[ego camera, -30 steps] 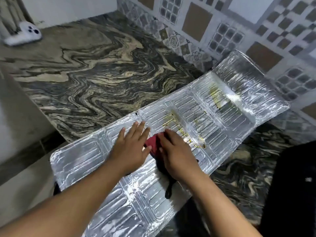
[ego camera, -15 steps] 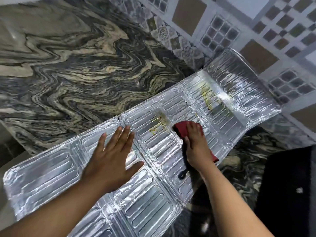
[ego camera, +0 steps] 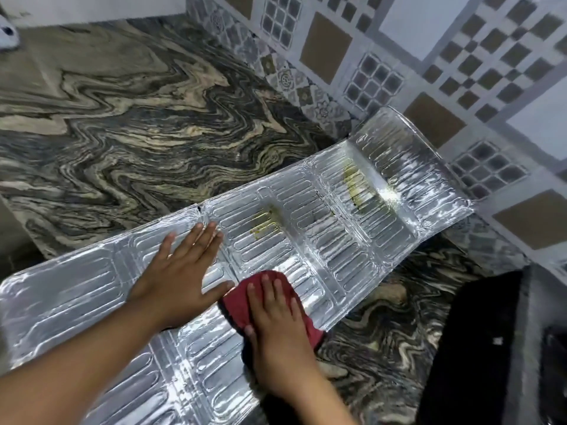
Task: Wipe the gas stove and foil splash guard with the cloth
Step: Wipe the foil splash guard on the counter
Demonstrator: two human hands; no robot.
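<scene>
A long embossed foil splash guard (ego camera: pixel 322 240) lies flat across the marble counter, its far end bent up against the tiled wall. Yellow-green grease stains (ego camera: pixel 265 223) mark its middle, and more grease stains (ego camera: pixel 356 182) sit near the bent end. My left hand (ego camera: pixel 181 271) rests flat on the foil, fingers spread, holding nothing. My right hand (ego camera: pixel 276 332) presses a dark red cloth (ego camera: pixel 239 305) onto the foil's near edge, just right of my left thumb. The cloth is mostly hidden under the palm. The black gas stove (ego camera: pixel 478 348) fills the lower right.
The swirled grey and beige marble counter (ego camera: pixel 138 124) stretches to the left and back. A patterned tile wall (ego camera: pixel 399 56) runs along the right. A white object (ego camera: pixel 7 38) sits at the far left edge. The counter's front edge drops away at lower left.
My right hand has pulled the red cloth back from the foil's middle toward its near edge, close to my left thumb. My left hand stays flat on the foil.
</scene>
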